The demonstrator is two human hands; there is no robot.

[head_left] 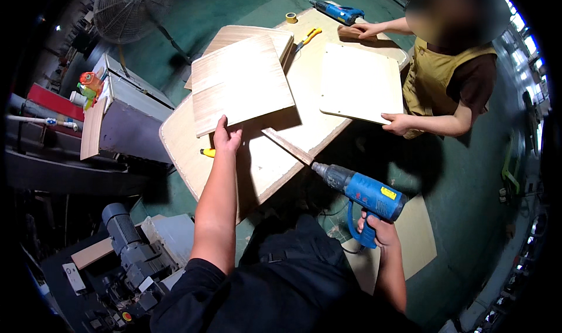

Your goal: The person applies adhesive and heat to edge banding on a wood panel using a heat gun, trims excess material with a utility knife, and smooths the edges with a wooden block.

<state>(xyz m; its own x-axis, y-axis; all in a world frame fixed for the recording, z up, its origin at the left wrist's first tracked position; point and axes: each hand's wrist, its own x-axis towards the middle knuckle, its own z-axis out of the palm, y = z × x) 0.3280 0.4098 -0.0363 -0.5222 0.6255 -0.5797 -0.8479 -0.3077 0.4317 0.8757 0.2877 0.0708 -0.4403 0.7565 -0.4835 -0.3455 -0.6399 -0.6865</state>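
My left hand [226, 137] grips the near edge of a square light-wood panel [240, 81], which lies tilted on a stack of similar panels on the large rounded worktable [187, 151]. My right hand [377, 230] holds the handle of a blue power drill [363, 192]; its chuck points toward the table's near edge. A narrow wooden strip [287, 145] lies on the table between the panel and the drill. A small yellow-handled tool [207, 152] lies just left of my left wrist.
Across the table a person in an olive apron holds a pale square panel [360, 81] with one hand and a wood block [354, 33] with the other. A second blue drill [336, 11], yellow pliers [307, 38], a tape roll [291, 17], a fan [136, 8] and machines at left.
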